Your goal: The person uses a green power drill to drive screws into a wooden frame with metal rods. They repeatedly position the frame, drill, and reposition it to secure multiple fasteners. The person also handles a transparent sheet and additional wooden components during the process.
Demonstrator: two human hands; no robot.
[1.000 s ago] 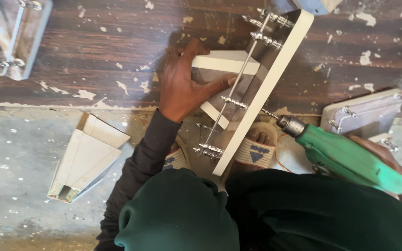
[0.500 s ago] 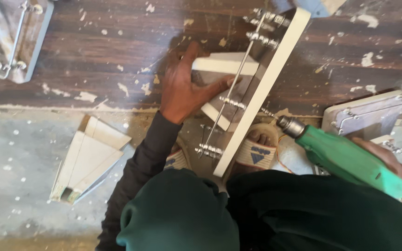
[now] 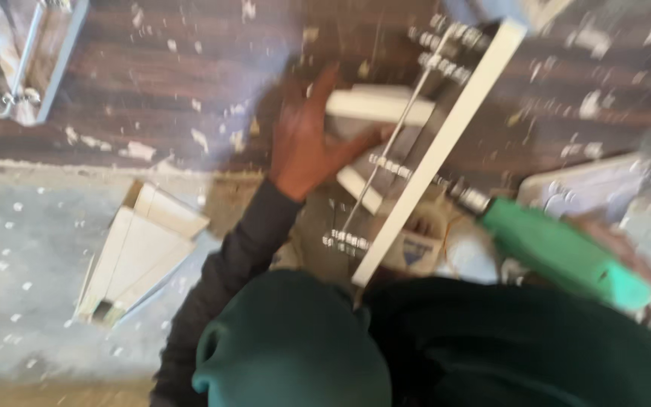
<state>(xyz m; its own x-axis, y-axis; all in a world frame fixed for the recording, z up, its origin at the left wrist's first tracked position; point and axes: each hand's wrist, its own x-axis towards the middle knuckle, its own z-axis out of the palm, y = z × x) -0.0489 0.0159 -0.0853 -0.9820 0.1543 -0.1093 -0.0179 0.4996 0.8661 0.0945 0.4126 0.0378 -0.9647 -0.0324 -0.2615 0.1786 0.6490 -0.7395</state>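
Observation:
My left hand (image 3: 307, 143) grips a short pale wooden block (image 3: 374, 105) that lies against a long white-edged wooden frame (image 3: 435, 147). The frame runs diagonally and carries rows of metal bolts and a thin metal rod (image 3: 386, 158). My right hand (image 3: 615, 249) holds a green power drill (image 3: 555, 249); its chuck (image 3: 470, 197) points at the frame's right edge and sits almost against it. The picture is blurred by motion. My dark sleeve and green-clad knee fill the lower middle.
A stack of pale wooden pieces (image 3: 133, 252) lies on the grey concrete floor at the left. Another bolted frame (image 3: 20, 64) sits at the top left on the dark, paint-flecked boards. A similar grey piece (image 3: 589, 185) lies behind the drill at the right.
The view has shifted slightly and blurred. The drill's tip has crept a little closer to the frame's edge. My left hand keeps its hold on the block.

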